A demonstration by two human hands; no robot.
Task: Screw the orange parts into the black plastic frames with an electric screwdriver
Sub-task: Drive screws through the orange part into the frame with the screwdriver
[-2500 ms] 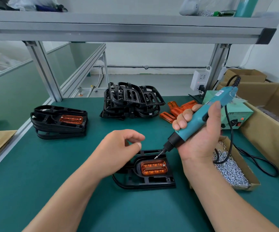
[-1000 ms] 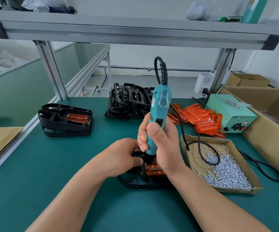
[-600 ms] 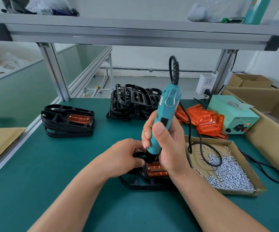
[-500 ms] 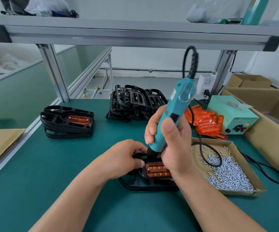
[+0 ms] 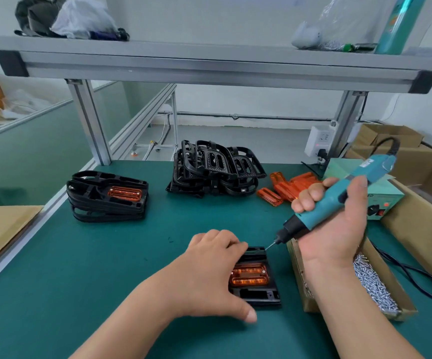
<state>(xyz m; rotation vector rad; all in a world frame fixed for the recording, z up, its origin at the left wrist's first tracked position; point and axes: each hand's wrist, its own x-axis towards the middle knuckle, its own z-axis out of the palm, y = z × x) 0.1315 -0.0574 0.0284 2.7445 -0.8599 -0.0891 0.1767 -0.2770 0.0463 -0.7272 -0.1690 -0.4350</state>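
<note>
Left hand (image 5: 209,275) clasps black frame (image 5: 261,296), hiding half; right hand (image 5: 334,229) grips screwdriver (image 5: 334,200).

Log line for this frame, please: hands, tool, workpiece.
left hand: holds black frame on table | right hand: grips electric screwdriver, tilted, bit near frame's far corner | orange part: seated in frame
</note>
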